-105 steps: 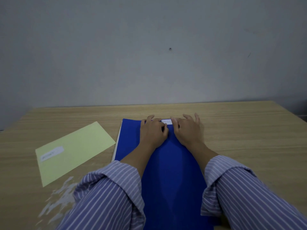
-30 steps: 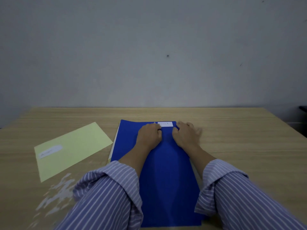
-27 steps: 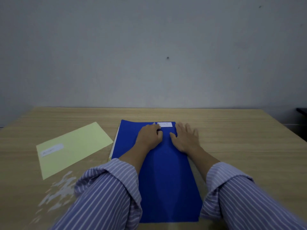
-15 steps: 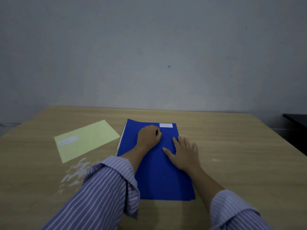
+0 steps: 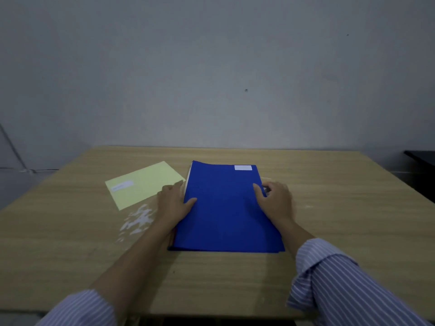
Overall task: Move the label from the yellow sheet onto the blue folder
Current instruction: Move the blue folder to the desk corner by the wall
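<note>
A wooden table point(image 5: 329, 208) fills the lower frame, a blue folder point(image 5: 226, 212) lying flat at its centre and a yellow sheet point(image 5: 146, 184) to its left. The left hand point(image 5: 173, 203) rests at the folder's left edge, fingers loosely spread, thumb on the cover; the right hand point(image 5: 275, 201) curls at the right edge, its grip hard to make out. A white label point(image 5: 243, 167) sits at the folder's upper right corner; another pale label point(image 5: 122, 185) remains on the sheet. Thin and limp, it likely needs peeling from a corner. Printing on both is illegible.
</note>
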